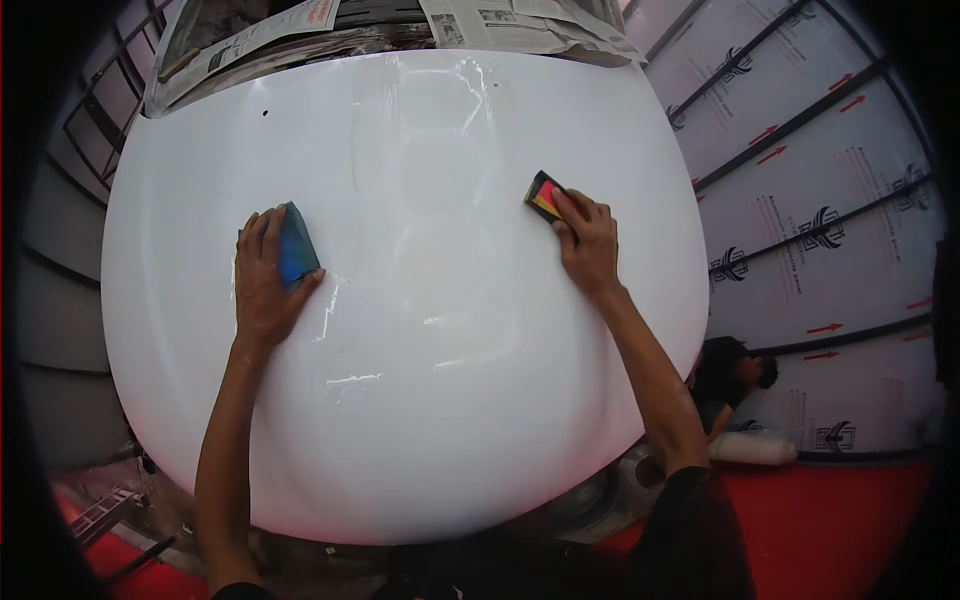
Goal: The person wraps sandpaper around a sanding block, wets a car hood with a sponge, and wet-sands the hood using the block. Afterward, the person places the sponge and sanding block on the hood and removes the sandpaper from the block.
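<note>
A white car hood (430,330) is seen from above, with newspaper (490,27) spread beyond its far edge. On the hood's left half, a blue sponge (297,250) is held by the left hand (267,285); the hand is partly closed, with fingers laid along the sponge's left side and the thumb set at its near right corner. The sponge's long axis is pointed roughly from near edge to far edge, its far end tipped left. On the right half, a multicoloured block (542,197) is gripped by the curled fingers of the right hand (588,245). The block is placed ahead and left of that palm, slightly nearer the far edge than the sponge; its long axis is obscured by fingers. The hands are set well apart.
</note>
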Demonstrator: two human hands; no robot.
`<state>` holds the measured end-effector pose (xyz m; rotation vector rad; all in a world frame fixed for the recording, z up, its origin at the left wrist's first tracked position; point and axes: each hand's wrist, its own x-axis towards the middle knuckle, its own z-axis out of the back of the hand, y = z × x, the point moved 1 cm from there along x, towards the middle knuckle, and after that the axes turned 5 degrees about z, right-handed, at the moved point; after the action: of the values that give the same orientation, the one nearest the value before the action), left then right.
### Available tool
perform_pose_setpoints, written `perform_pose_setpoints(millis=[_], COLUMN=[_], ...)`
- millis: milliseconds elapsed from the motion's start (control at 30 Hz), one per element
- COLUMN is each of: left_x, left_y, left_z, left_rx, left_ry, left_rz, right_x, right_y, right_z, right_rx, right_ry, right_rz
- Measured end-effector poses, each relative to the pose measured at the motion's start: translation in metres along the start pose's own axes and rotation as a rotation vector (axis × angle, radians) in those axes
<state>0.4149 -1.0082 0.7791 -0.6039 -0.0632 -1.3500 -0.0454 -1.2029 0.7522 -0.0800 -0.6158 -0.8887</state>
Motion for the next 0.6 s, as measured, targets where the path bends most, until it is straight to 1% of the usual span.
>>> perform_pose_setpoints(millis=[67,100,133,200,300,367,433,500,567,600], left_x=[-0.002,-0.002,-0.005,-0.003,-0.004,0.000,-0.004,-0.008,-0.004,-0.005], left_y=[0.001,0.000,0.001,0.002,0.006,0.007,0.006,0.006,0.005,0.006], left_z=[-0.002,-0.002,-0.005,-0.003,-0.004,-0.002,0.000,0.001,0.000,-0.001], left_rx=[0.007,0.000,-0.006,-0.022,-0.043,-0.055,-0.058,-0.029,-0.013,-0.008], left_ry=[-0.008,-0.025,-0.019,-0.028,-0.048,-0.060,-0.058,-0.059,-0.074,-0.078], left_rz=[-0.010,-0.043,-0.032,-0.029,-0.100,-0.122,-0.128,-0.107,-0.095,-0.093], right_x=[0.042,0.065,0.087,0.122,0.122,0.082,0.008,-0.087,-0.197,-0.253], right_y=[-0.032,-0.045,-0.058,-0.056,-0.041,-0.028,0.005,0.062,0.116,0.140], right_z=[-0.020,-0.031,-0.040,-0.055,-0.073,-0.057,-0.031,0.012,0.056,0.076], right_rx=[0.000,0.015,0.029,-0.043,-0.183,-0.078,-0.009,0.000,-0.006,0.014], right_ry=[0.008,0.024,0.026,0.015,-0.056,-0.109,-0.173,-0.161,-0.050,-0.033], right_rz=[0.001,-0.050,-0.103,-0.310,-0.383,-0.281,-0.184,-0.157,-0.196,-0.229])
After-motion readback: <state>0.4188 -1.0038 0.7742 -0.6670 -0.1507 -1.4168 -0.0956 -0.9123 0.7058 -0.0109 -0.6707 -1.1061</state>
